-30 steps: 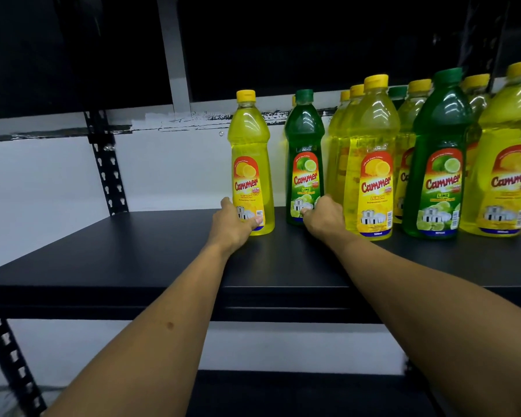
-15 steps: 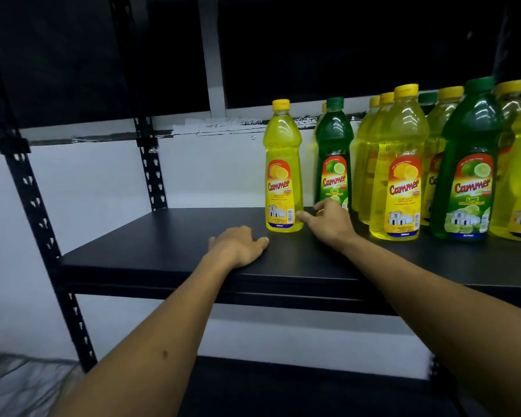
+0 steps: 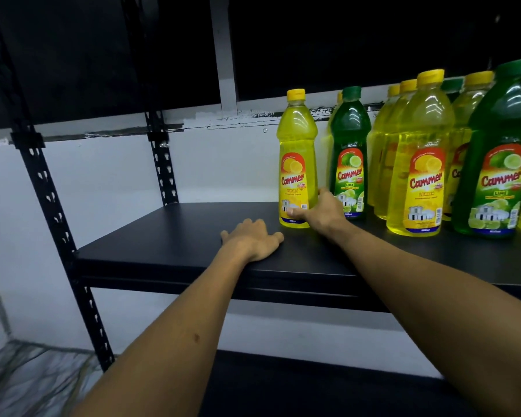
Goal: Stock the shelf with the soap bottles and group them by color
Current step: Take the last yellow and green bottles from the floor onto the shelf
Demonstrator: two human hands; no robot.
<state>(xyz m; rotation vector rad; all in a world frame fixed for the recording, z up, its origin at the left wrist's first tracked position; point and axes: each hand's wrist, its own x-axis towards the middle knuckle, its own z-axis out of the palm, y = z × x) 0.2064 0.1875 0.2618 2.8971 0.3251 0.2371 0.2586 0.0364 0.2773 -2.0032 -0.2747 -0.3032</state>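
Several rear bottles (image 3: 451,85) (caps only) hidden.

So the black shelf board (image 3: 169,236) has yellow and green soap bottles standing upright along its right half, still mixed together. A lone yellow bottle (image 3: 297,164) stands furthest left, and a small green bottle (image 3: 350,152) sits just beside it.

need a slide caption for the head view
Right hand grips the leftmost yellow lemon bottle on the black shelf; left hand rests flat.
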